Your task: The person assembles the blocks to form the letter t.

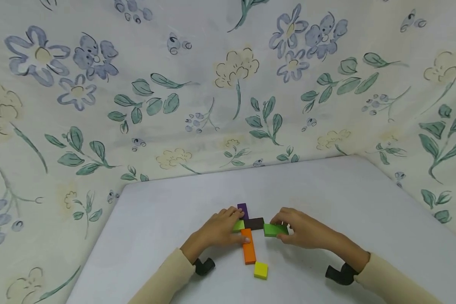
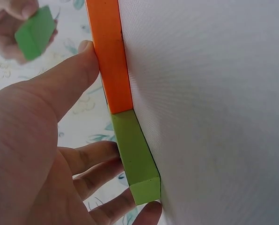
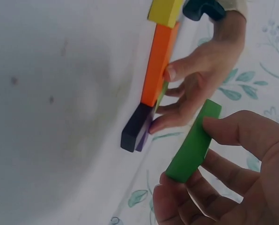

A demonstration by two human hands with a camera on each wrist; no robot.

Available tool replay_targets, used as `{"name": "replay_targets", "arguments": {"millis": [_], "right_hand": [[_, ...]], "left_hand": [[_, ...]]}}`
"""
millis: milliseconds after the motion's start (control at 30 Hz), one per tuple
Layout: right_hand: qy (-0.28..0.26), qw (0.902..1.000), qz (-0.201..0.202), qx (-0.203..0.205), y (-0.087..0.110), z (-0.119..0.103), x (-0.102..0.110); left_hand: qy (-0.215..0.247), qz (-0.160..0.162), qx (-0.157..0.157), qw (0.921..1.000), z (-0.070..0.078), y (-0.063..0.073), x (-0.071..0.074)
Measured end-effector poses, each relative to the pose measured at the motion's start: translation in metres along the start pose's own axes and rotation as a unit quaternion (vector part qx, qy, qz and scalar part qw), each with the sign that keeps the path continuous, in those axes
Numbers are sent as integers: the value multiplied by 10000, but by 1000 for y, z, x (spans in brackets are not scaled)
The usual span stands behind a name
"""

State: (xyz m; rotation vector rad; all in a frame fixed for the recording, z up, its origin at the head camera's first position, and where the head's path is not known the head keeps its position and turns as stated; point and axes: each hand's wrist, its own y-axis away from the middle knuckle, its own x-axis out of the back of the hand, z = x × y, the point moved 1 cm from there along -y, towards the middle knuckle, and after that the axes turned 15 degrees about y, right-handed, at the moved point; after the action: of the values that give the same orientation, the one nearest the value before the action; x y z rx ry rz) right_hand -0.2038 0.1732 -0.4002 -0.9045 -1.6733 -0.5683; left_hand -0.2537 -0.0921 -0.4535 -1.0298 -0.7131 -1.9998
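Note:
Flat coloured blocks lie on the white table. An orange block [image 1: 249,250] runs toward the near side, a yellow block [image 1: 261,270] close to its near end. At its far end a light green block [image 1: 238,226] and a dark block [image 1: 253,223] lie end to end, with a purple block [image 1: 242,208] beyond them. My left hand [image 1: 221,230] rests beside these, thumb touching the orange block and fingers touching the light green one. My right hand [image 1: 308,230] pinches a green block [image 3: 194,145] between thumb and fingers, raised off the table just right of the dark block.
Floral cloth [image 1: 213,105] hangs behind and beside the white table [image 1: 167,202]. Each wrist carries a black device [image 1: 342,274] below the sleeve. Bare tabletop spreads around the blocks.

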Motion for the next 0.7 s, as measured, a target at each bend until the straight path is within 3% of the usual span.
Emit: {"name": "replay_targets", "arguments": {"millis": [267,500,700], "right_hand": [[-339,9985,-441,-24,20,-4,-9],[-563,9913,-1154,280,30,-4,-16],[-559,9866,-1387,648,35,-2,-26]], "left_hand": [[75,-6,-156,9998,0,2,2],[85,-40,-64,9999,0,2,6],[166,-62,-76,9998,2,3,6]]}}
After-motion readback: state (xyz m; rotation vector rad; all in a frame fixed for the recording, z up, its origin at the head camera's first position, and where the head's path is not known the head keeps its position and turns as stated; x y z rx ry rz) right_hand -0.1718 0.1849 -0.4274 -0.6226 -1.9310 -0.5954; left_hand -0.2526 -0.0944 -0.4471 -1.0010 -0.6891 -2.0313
